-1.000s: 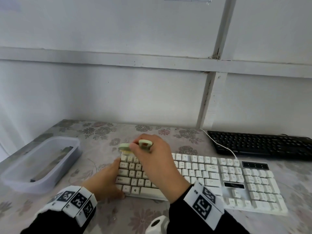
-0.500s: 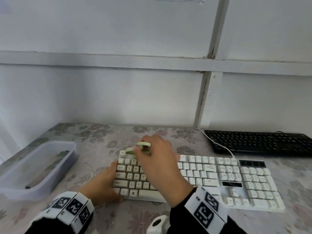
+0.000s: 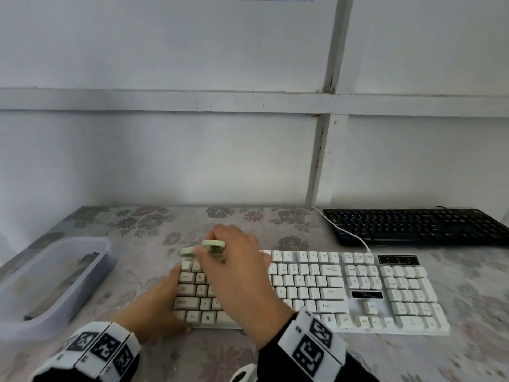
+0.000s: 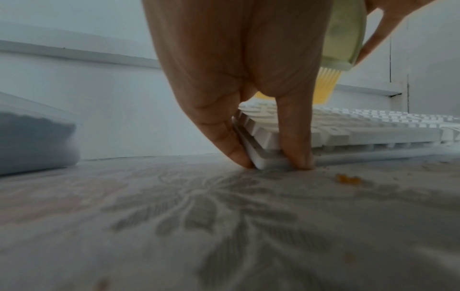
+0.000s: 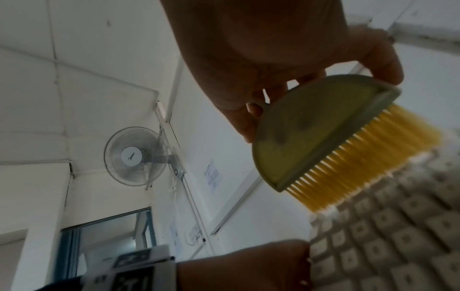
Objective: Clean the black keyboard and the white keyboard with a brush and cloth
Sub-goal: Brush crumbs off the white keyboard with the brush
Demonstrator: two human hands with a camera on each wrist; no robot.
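The white keyboard (image 3: 344,288) lies across the table's front, and the black keyboard (image 3: 413,226) sits behind it at the right. My right hand (image 3: 220,252) grips a pale green brush (image 3: 202,248) over the white keyboard's top-left keys. In the right wrist view the brush (image 5: 311,128) has its yellow bristles (image 5: 361,157) touching the keys (image 5: 398,236). My left hand (image 3: 165,307) holds the keyboard's front-left corner. In the left wrist view a finger (image 4: 224,137) and thumb (image 4: 296,137) pinch that corner (image 4: 268,163). No cloth is in view.
A clear plastic tub (image 3: 91,249) with a dark object inside stands at the left. The white keyboard's cable (image 3: 344,232) runs back past the black keyboard. Small orange crumbs (image 4: 348,179) lie on the floral tablecloth (image 3: 137,271). A wall rises right behind the table.
My right hand swept the brush a little right along the top key row, then back to the keyboard's left end. My left hand kept its hold on the corner.
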